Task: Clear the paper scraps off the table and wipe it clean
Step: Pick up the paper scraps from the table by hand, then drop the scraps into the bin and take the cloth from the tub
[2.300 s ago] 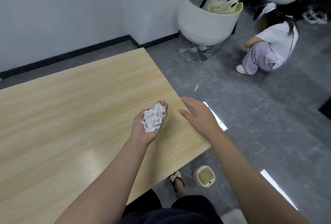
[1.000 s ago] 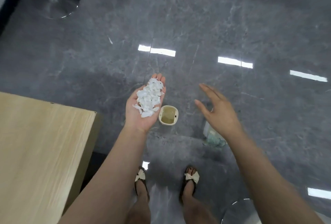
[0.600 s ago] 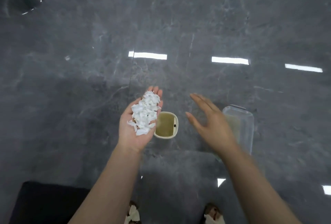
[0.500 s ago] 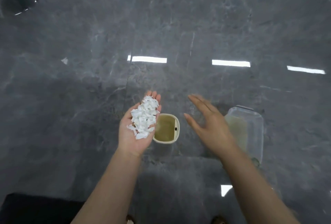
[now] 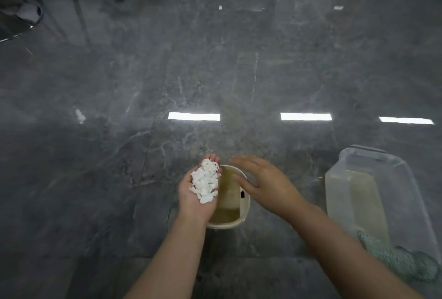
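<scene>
Fingers (image 5: 210, 161) of your L hand (image 5: 196, 199): straight, palm up, cupping scraps (image 5: 205, 182) over bin (image 5: 244, 219) rim. R hand (image 5: 265, 185): flat, fingers extended, empty, above bin's far side. Clear tub (image 5: 373, 162) w/ green cloth (image 5: 397, 259) to the right, on floor (image 5: 119, 155).

Low in the frame, the left hand (image 5: 196, 199) is lying palm up, cupping a heap of white paper scraps (image 5: 205, 183) just over the left rim of a small cream bin (image 5: 246, 205). The right hand (image 5: 267, 185) is hovering flat above the bin's right side. At lower right, a clear tub (image 5: 373, 179) is sitting on the grey floor (image 5: 215, 71) with a green cloth (image 5: 394, 258) in it.
</scene>
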Demonstrator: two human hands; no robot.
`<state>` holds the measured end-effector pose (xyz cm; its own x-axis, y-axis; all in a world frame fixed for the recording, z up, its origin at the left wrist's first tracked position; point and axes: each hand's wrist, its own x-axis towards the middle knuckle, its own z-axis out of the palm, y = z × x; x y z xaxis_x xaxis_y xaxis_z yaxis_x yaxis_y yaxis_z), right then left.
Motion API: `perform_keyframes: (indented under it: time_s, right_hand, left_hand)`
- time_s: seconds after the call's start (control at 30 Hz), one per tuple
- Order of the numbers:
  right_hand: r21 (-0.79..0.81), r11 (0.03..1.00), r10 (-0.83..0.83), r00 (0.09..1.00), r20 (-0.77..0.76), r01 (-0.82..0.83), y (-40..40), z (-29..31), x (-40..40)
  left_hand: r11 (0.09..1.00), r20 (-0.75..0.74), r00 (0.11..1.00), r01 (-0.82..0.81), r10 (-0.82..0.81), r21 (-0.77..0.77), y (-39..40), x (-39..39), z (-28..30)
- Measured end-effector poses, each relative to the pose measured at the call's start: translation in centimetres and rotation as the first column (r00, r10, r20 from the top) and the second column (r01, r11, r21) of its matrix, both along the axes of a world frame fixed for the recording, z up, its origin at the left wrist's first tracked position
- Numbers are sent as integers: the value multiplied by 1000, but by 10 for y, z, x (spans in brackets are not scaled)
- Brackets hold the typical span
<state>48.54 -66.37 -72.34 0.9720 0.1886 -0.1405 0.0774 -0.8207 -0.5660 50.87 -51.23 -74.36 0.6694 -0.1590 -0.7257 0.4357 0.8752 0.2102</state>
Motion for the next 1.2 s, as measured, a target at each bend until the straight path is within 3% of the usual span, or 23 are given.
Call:
perform_keyframes:
  time_s: [0.23, 0.4, 0.47, 0.57, 0.63, 0.73, 0.83, 0.93, 1.2]
  right_hand:
    - [-79, 995, 55, 997, -58, -60, 9, -27, -3]
    - [-204, 964, 170, 985, -13, -169, 17, -32, -5]
    - [-236, 952, 198, 980, -10, -195, 17, -35, -5]
    - [-282, 934, 224, 975, -11, -218, 13, -39, -3]
    - [-288, 933, 225, 974, -8, -218, 11, -37, -3]
    - [-251, 946, 214, 977, 12, -204, 8, -32, -5]
    - [-230, 955, 196, 980, 18, -187, 2, -28, -9]
    - [-231, 958, 174, 985, 7, -167, -6, -26, -13]
    - [-298, 954, 47, 999, 28, -36, -48, -17, -35]
  left_hand:
    - [977, -74, 990, 128, -117, 172, -10, 3, -18]
    - [865, -129, 924, 383, -361, 323, -8, 1, -18]
    - [784, -176, 877, 479, -447, 395, -8, 0, -15]
    - [585, -262, 791, 593, -554, 553, -6, 0, -7]
    - [444, -280, 735, 620, -618, 647, -2, 5, -8]
    - [323, -226, 662, 599, -715, 733, 4, 9, 3]
    - [294, -154, 623, 555, -767, 778, 6, 12, 12]
    - [324, -92, 594, 554, -799, 767, 5, 8, 15]
    - [269, -79, 526, 551, -847, 790, -33, -4, 24]
